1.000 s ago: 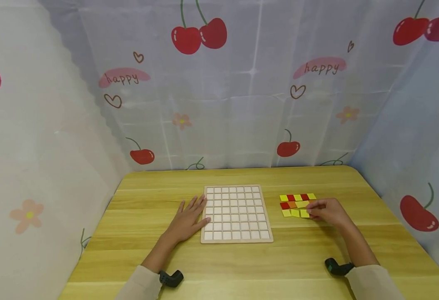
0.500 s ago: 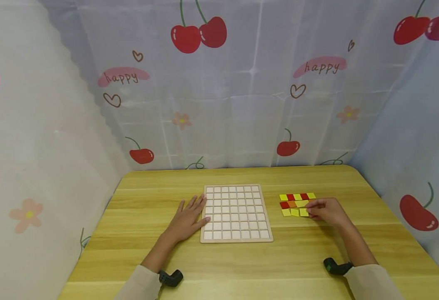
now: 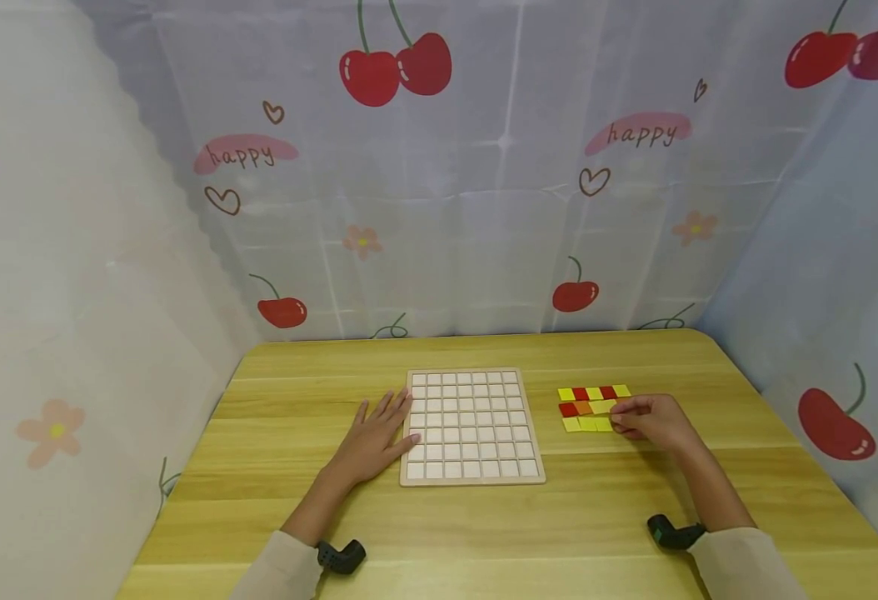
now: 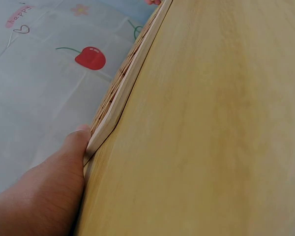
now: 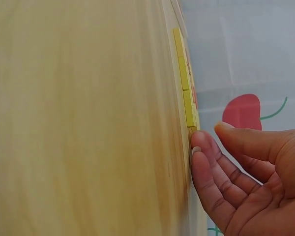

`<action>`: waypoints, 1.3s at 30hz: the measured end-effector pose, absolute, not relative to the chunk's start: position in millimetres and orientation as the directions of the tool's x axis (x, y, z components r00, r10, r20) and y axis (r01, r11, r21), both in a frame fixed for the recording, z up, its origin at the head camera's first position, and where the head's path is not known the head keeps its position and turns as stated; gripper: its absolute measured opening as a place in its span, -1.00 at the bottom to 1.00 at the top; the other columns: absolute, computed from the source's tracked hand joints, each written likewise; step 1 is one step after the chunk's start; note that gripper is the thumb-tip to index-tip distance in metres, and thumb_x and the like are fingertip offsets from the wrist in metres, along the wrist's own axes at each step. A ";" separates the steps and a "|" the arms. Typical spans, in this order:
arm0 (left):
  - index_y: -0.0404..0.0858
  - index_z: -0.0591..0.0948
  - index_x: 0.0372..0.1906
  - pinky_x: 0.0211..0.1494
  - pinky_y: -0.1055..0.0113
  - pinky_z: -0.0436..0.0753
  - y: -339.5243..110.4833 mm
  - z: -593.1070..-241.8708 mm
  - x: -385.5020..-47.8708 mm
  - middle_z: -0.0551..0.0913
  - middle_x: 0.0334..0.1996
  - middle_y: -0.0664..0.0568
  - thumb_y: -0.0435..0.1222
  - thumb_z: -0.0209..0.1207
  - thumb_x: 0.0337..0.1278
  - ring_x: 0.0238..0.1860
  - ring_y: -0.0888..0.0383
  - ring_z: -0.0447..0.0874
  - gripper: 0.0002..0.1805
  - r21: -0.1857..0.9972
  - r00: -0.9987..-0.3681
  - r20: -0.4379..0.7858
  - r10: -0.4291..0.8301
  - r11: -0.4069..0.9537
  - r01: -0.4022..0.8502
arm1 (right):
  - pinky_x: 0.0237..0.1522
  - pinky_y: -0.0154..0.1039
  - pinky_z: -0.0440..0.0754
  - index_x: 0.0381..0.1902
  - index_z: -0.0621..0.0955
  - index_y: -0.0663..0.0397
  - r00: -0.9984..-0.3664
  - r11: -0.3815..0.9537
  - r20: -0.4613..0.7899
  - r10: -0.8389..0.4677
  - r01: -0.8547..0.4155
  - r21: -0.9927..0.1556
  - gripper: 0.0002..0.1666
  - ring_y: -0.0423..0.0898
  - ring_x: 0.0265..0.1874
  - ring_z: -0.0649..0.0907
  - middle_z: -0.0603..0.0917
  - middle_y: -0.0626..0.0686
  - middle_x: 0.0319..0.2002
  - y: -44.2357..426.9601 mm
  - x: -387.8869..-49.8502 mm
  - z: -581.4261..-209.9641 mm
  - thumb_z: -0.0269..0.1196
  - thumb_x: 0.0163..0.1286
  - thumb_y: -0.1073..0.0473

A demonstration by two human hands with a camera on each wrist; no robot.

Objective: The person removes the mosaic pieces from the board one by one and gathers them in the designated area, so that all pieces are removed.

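Note:
My left hand (image 3: 370, 442) lies spread on the table, with its fingertips and thumb tip touching the left edge of a wooden grid board (image 3: 470, 482). Pale square cells fill the board. To its right, my right hand (image 3: 652, 423) has its fingertips at the right end of a front row of yellow square tiles (image 3: 587, 424). In the right wrist view these yellow tiles (image 5: 183, 73) sit end to end, and the thumb (image 5: 231, 130) is apart from the bent, relaxed fingers (image 5: 202, 167). Behind them are a red tile (image 3: 570, 409), an orange tile (image 3: 585, 408) and yellow ones, partly hidden by the hand.
A back row of alternating yellow and red tiles (image 3: 594, 392) lies beyond the others. The wooden table (image 3: 499, 533) reaches a printed cherry curtain (image 3: 469, 250) at the back and sides. Each wrist carries a black device (image 3: 343, 557).
The front yellow tiles, slightly apart and tilted before, now stand in a straight row against one another. My right hand has shifted very slightly left; my left hand has stayed put.

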State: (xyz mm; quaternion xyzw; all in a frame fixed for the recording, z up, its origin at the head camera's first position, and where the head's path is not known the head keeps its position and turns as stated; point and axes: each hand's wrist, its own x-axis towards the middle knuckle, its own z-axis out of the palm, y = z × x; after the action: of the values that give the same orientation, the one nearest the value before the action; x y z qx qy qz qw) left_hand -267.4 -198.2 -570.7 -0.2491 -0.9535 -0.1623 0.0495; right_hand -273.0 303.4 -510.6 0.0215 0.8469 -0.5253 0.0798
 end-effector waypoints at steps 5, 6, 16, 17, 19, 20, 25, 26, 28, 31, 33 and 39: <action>-0.13 0.03 0.65 0.53 -0.29 -0.13 -199.2 -571.4 -267.3 -0.03 0.64 0.07 0.28 -0.17 0.49 0.62 -0.06 -0.08 -0.13 0.275 -0.867 0.187 0.461 0.823 0.497 | -0.25 -0.22 0.75 -0.01 0.63 0.51 -0.987 0.446 -0.149 -0.054 0.110 -0.888 -0.70 -0.07 -0.32 0.76 0.77 0.15 -0.25 302.0 -273.5 -511.4 0.30 0.43 0.33; -0.13 0.04 0.65 0.53 -0.30 -0.13 -199.5 -571.5 -267.2 -0.02 0.64 0.06 0.27 -0.16 0.49 0.62 -0.07 -0.07 -0.13 0.275 -0.867 0.190 0.461 0.823 0.498 | -0.25 -0.22 0.75 -0.01 0.63 0.52 -0.987 0.446 -0.147 -0.057 0.107 -0.889 -0.70 -0.06 -0.32 0.76 0.77 0.15 -0.25 301.5 -273.6 -511.5 0.30 0.43 0.32; -0.15 0.05 0.64 0.53 -0.30 -0.12 -196.0 -574.1 -270.0 0.00 0.64 0.03 0.28 -0.15 0.49 0.62 -0.08 -0.06 -0.13 0.276 -0.861 0.201 0.467 0.816 0.507 | -0.22 -0.22 0.75 0.05 0.62 0.51 -0.991 0.465 -0.127 -0.036 0.096 -0.880 -0.61 -0.04 -0.27 0.76 0.75 0.19 -0.20 296.5 -269.8 -504.2 0.30 0.46 0.23; -0.14 0.05 0.65 0.53 -0.30 -0.13 -195.4 -574.3 -270.5 -0.01 0.64 0.04 0.28 -0.16 0.49 0.62 -0.08 -0.07 -0.13 0.275 -0.861 0.199 0.468 0.816 0.508 | -0.22 -0.23 0.75 0.05 0.62 0.51 -0.992 0.472 -0.119 -0.038 0.087 -0.877 -0.59 -0.04 -0.27 0.76 0.75 0.21 -0.19 295.9 -269.2 -503.5 0.29 0.47 0.21; -0.14 0.04 0.65 0.53 -0.30 -0.13 -194.5 -574.5 -271.5 -0.01 0.64 0.04 0.29 -0.18 0.49 0.62 -0.07 -0.08 -0.13 0.271 -0.860 0.195 0.472 0.816 0.510 | -0.23 -0.23 0.75 0.05 0.62 0.51 -0.994 0.482 -0.101 -0.042 0.068 -0.873 -0.58 -0.01 -0.27 0.76 0.75 0.25 -0.19 294.1 -268.1 -502.2 0.27 0.50 0.18; -0.14 0.05 0.65 0.53 -0.30 -0.13 -194.1 -574.5 -271.8 -0.01 0.64 0.03 0.29 -0.18 0.49 0.62 -0.07 -0.08 -0.12 0.273 -0.859 0.195 0.474 0.815 0.512 | -0.24 -0.22 0.75 0.05 0.62 0.51 -0.995 0.486 -0.093 -0.041 0.062 -0.872 -0.57 0.00 -0.28 0.76 0.75 0.26 -0.19 292.7 -267.6 -501.4 0.26 0.51 0.15; -0.14 0.01 0.65 0.54 -0.28 -0.15 -194.9 -573.0 -271.7 -0.04 0.64 0.00 0.30 -0.19 0.48 0.62 -0.06 -0.10 -0.10 0.275 -0.867 0.173 0.467 0.823 0.498 | -0.23 -0.16 0.76 0.03 0.64 0.49 -0.997 0.517 -0.052 -0.050 0.019 -0.856 -0.46 0.07 -0.28 0.76 0.76 0.28 -0.19 282.9 -266.6 -496.6 0.23 0.54 0.00; -0.14 0.01 0.65 0.54 -0.27 -0.15 -195.4 -572.3 -271.5 -0.04 0.64 -0.02 0.30 -0.18 0.48 0.62 -0.06 -0.09 -0.10 0.280 -0.869 0.171 0.463 0.823 0.494 | -0.22 -0.15 0.76 0.03 0.65 0.47 -0.998 0.521 -0.046 -0.047 0.015 -0.854 -0.44 0.07 -0.28 0.76 0.76 0.27 -0.19 280.3 -266.7 -495.3 0.23 0.53 -0.04; -0.15 -0.01 0.65 0.54 -0.27 -0.14 -197.0 -570.7 -271.3 -0.04 0.63 -0.08 0.30 -0.18 0.48 0.62 -0.07 -0.08 -0.10 0.287 -0.872 0.172 0.458 0.824 0.489 | -0.19 -0.12 0.76 0.04 0.65 0.45 -0.998 0.532 -0.026 -0.052 -0.006 -0.847 -0.42 0.08 -0.24 0.76 0.75 0.27 -0.15 275.4 -267.3 -492.6 0.22 0.54 -0.07; -0.15 -0.01 0.65 0.53 -0.29 -0.10 -199.0 -567.7 -272.0 -0.03 0.62 -0.17 0.28 -0.18 0.49 0.61 -0.11 -0.06 -0.11 0.307 -0.877 0.180 0.445 0.822 0.480 | -0.13 -0.04 0.75 0.08 0.65 0.42 -0.997 0.551 0.009 -0.075 -0.049 -0.833 -0.40 0.12 -0.17 0.76 0.74 0.28 -0.10 268.2 -268.6 -488.0 0.19 0.55 -0.10; -0.16 0.00 0.65 0.52 -0.30 -0.06 -200.1 -565.4 -272.7 -0.02 0.62 -0.20 0.28 -0.17 0.50 0.61 -0.14 -0.05 -0.11 0.322 -0.880 0.183 0.437 0.820 0.474 | -0.11 -0.01 0.74 0.12 0.64 0.37 -0.995 0.566 0.037 -0.090 -0.082 -0.820 -0.36 0.16 -0.12 0.75 0.73 0.29 -0.05 264.0 -270.1 -485.1 0.18 0.54 -0.16; -0.13 0.01 0.66 0.49 -0.39 -0.10 -203.3 -549.7 -273.1 0.00 0.61 -0.21 0.30 -0.15 0.47 0.60 -0.17 -0.06 -0.09 0.274 -0.901 0.193 0.389 0.860 0.430 | 0.03 0.15 0.67 0.25 0.58 0.28 -0.983 0.641 0.128 -0.135 -0.185 -0.745 -0.27 0.26 0.06 0.66 0.68 0.30 0.11 251.2 -275.0 -470.8 0.17 0.50 -0.25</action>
State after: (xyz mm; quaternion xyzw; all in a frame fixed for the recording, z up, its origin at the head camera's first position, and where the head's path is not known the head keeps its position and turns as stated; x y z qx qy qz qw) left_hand -273.1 -203.3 -549.7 -0.2129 -0.9621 -0.1571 0.0655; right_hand -275.0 251.2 -470.8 -0.0885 0.9054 -0.4142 -0.0301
